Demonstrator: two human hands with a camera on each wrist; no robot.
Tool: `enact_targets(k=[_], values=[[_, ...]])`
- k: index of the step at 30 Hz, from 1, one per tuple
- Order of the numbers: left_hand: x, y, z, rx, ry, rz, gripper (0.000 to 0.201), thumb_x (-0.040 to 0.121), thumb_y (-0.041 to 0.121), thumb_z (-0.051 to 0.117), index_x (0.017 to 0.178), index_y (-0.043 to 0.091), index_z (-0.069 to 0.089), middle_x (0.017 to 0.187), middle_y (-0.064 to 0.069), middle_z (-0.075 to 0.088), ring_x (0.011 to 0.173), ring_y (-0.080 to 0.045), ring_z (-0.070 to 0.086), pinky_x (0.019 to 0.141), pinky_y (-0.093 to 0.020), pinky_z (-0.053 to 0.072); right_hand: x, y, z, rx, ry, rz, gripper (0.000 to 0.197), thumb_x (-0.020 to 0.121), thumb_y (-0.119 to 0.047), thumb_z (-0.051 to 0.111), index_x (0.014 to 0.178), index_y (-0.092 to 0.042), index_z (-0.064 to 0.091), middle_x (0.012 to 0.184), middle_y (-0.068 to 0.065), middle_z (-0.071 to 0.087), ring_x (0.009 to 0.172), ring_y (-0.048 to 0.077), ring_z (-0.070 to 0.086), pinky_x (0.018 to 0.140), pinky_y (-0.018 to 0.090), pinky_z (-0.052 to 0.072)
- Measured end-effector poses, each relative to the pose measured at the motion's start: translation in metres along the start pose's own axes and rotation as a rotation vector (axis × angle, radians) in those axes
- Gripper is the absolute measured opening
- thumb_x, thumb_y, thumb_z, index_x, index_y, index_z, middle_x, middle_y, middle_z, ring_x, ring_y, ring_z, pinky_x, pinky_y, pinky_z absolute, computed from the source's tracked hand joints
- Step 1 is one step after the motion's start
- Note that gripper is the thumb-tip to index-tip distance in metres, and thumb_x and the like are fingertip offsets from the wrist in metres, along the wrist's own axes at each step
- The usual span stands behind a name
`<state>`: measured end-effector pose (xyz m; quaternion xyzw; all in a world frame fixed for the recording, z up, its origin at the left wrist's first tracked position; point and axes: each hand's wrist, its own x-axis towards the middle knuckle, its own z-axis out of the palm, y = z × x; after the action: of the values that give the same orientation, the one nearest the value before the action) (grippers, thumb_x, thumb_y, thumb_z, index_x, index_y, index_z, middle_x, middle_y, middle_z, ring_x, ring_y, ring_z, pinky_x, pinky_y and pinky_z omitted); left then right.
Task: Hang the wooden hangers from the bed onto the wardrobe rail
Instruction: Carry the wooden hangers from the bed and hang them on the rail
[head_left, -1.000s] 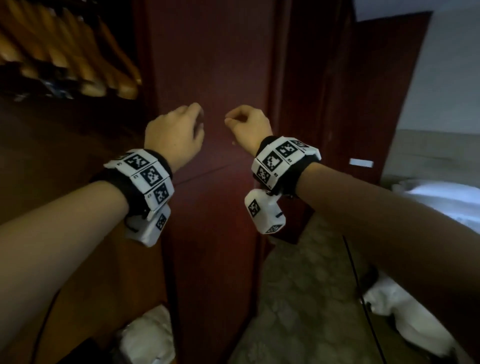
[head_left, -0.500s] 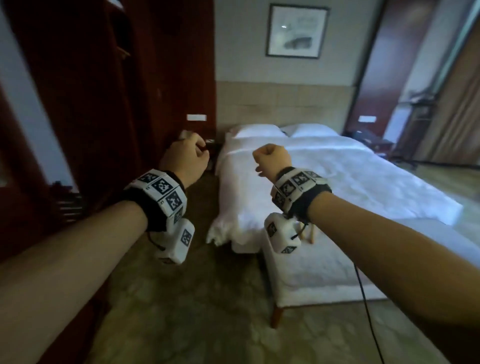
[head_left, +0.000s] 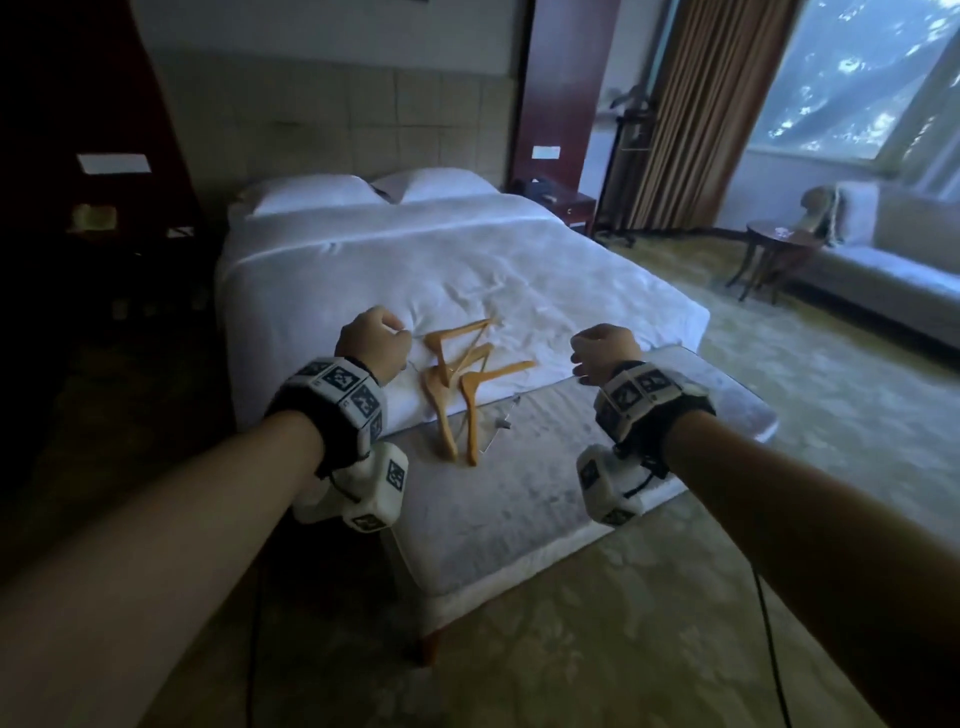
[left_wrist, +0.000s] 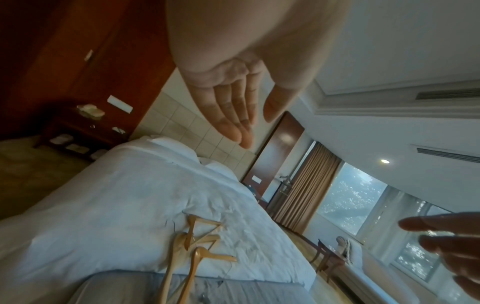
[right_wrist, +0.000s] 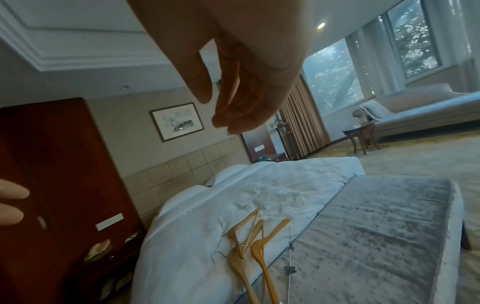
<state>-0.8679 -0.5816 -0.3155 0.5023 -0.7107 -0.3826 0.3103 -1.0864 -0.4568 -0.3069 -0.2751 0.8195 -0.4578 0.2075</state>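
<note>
Head view: both arms stretched fwd over foot of bed (head_left: 322, 270), wrists w/ marker bands.
Left hand (head_left: 370, 344): raised, holds nothing. Fingers look curled under from head view, but left wrist view shows them (left_wrist: 228, 115) fairly straight & together, thumb apart, so loose, narrow spread.
Right hand (head_left: 605, 349): raised, holds nothing. Right wrist view shows fingers (right_wrist: 241, 107) hanging loosely bent, thumb just beside them.
Wooden hangers (head_left: 457, 384): small overlapping pile, between the 2 hands and below them, nearer left hand; touching neither. Count unclear, about 3–4.
Hangers, lie: upper parts on white duvet at bed foot, long arms reaching toward the person onto bench (head_left: 545, 467).
Bench: grey velvety top, butted against bed foot, under & ahead of right hand.
Metal clip hanger (right_wrist: 288, 257): thin wire w/ clips, on bench edge just right of wooden pile.
Pillows (head_left: 311, 192): 2, white, far end of bed, well beyond both hands.
Beyond right hand: brown curtain (head_left: 691, 119), window, round side table (head_left: 774, 244), pale sofa (head_left: 883, 260).
Beyond left hand: dark red wood panel, nightstand (left_wrist: 78, 127).
</note>
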Motion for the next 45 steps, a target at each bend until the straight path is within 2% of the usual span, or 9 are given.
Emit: enact_targets(k=[8,15,19,23,26,31,36,42,45], values=[[0.127,-0.039,0.075,0.031,-0.09,-0.156,0.013,0.08,0.013,0.052,0.071,0.022,0.055,0.074,-0.007,0.068,0.075,-0.029,0.068,0.076,-0.04,0.058,0.129,0.039,0.073,0.008,-0.152,0.147,0.013,0.093,-0.017,0.049,0.084,-0.01,0.054,0.065,0.007,0.056,0.056,0.022,0.053,0.066,0.036,0.051],[0.221,-0.084,0.121,0.024,0.028,-0.339,0.014,0.085,0.01,0.051,0.074,0.017,0.054,0.07,-0.004,0.064,0.061,-0.026,0.062,0.075,-0.036,0.056,0.265,0.062,0.151,-0.089,-0.34,0.165,0.017,0.093,-0.023,0.051,0.09,-0.008,0.059,0.065,0.008,0.058,0.061,0.025,0.056,0.078,0.041,0.053],[0.265,-0.116,0.142,0.01,0.132,-0.497,0.014,0.089,0.009,0.051,0.076,0.015,0.054,0.079,-0.012,0.066,0.06,-0.024,0.062,0.07,-0.032,0.054,0.335,0.069,0.2,-0.182,-0.452,0.154,0.018,0.089,-0.027,0.053,0.074,-0.016,0.052,0.09,0.014,0.068,0.089,0.033,0.065,0.088,0.046,0.053],[0.291,-0.141,0.163,-0.033,0.211,-0.616,0.014,0.092,0.014,0.052,0.078,0.016,0.054,0.074,-0.007,0.065,0.046,-0.009,0.059,0.051,-0.021,0.049,0.382,0.073,0.237,-0.289,-0.534,0.101,0.019,0.092,-0.029,0.052,0.087,-0.012,0.059,0.1,0.015,0.068,0.094,0.032,0.064,0.089,0.045,0.052],[0.307,-0.163,0.182,-0.077,0.235,-0.707,0.007,0.093,0.013,0.051,0.089,0.011,0.056,0.078,-0.009,0.065,0.057,-0.018,0.059,0.053,-0.023,0.048,0.408,0.087,0.266,-0.362,-0.579,0.073,0.029,0.093,-0.026,0.049,0.1,-0.004,0.066,0.1,0.015,0.069,0.093,0.03,0.063,0.088,0.04,0.051],[0.338,-0.214,0.212,-0.092,0.255,-0.788,0.012,0.092,0.012,0.051,0.081,0.014,0.057,0.075,-0.007,0.065,0.057,-0.018,0.059,0.052,-0.022,0.047,0.45,0.117,0.323,-0.432,-0.69,0.107,0.027,0.092,-0.025,0.051,0.106,-0.006,0.064,0.106,0.012,0.066,0.098,0.028,0.059,0.082,0.032,0.045],[0.352,-0.258,0.242,-0.151,0.228,-0.853,0.02,0.093,0.008,0.052,0.076,0.017,0.055,0.072,-0.006,0.063,0.059,-0.018,0.058,0.056,-0.023,0.048,0.487,0.144,0.376,-0.377,-0.69,0.302,0.046,0.087,-0.038,0.058,0.123,-0.009,0.053,0.118,0.008,0.061,0.108,0.028,0.058,0.094,0.037,0.047],[0.362,-0.296,0.259,-0.223,0.229,-0.948,0.019,0.094,0.009,0.052,0.076,0.015,0.054,0.072,-0.007,0.062,0.06,-0.019,0.058,0.05,-0.02,0.045,0.54,0.25,0.465,-0.382,-0.663,0.555,0.086,0.043,-0.069,0.064,0.113,-0.018,0.059,0.101,0.003,0.066,0.091,0.026,0.066,0.08,0.044,0.053],[0.369,-0.301,0.26,-0.241,0.23,-0.979,0.02,0.094,0.009,0.052,0.075,0.015,0.054,0.07,-0.006,0.062,0.048,-0.009,0.058,0.054,-0.022,0.046,0.521,0.197,0.452,-0.154,-0.705,0.683,0.055,0.065,-0.051,0.071,0.1,-0.009,0.063,0.086,0.002,0.067,0.077,0.018,0.067,0.072,0.039,0.058]])
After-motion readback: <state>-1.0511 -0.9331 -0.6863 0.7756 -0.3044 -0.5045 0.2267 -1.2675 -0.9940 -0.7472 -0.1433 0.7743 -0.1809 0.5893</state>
